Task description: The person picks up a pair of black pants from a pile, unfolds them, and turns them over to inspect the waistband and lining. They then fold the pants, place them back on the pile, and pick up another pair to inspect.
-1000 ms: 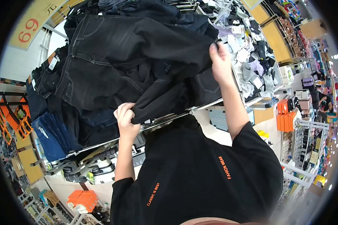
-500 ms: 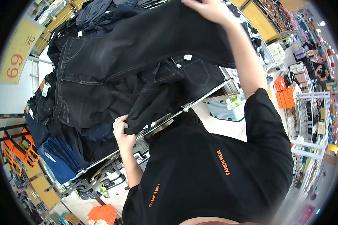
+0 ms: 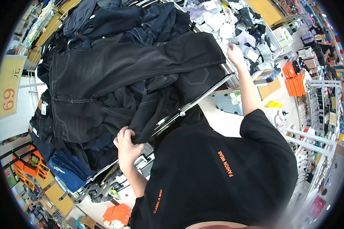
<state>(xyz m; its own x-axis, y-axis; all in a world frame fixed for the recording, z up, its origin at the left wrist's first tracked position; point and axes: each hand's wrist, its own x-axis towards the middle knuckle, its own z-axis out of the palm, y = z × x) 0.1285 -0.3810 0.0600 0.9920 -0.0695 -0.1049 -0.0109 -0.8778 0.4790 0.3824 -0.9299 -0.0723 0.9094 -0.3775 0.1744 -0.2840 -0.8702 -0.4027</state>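
A pair of black jeans (image 3: pixel 114 72) with pale stitching lies across the pile on the rack, one leg stretched toward the right. Its other leg is bunched at the near edge, where my left hand (image 3: pixel 128 147) has its fingers closed on the hem. My right hand (image 3: pixel 236 55) is just beyond the end of the stretched leg, apart from it, over the edge of a bin of socks (image 3: pixel 252 55). The fingers of that hand are mostly hidden behind its back. Beneath lies another dark pair of jeans (image 3: pixel 197 78) with a stitched pocket.
Dark blue jeans (image 3: pixel 156 23) heap up behind. Folded blue jeans (image 3: pixel 67 170) hang over the near left corner. A metal rail (image 3: pixel 202 100) runs along the rack's front. A yellow price sign (image 3: pixel 9 89) stands left, and orange boxes (image 3: pixel 295 84) are stacked right.
My right hand has let go of the raised jeans leg and moved down to the right. The leg now lies flat, uncovering the sock bin. My left hand stays at the near hem.
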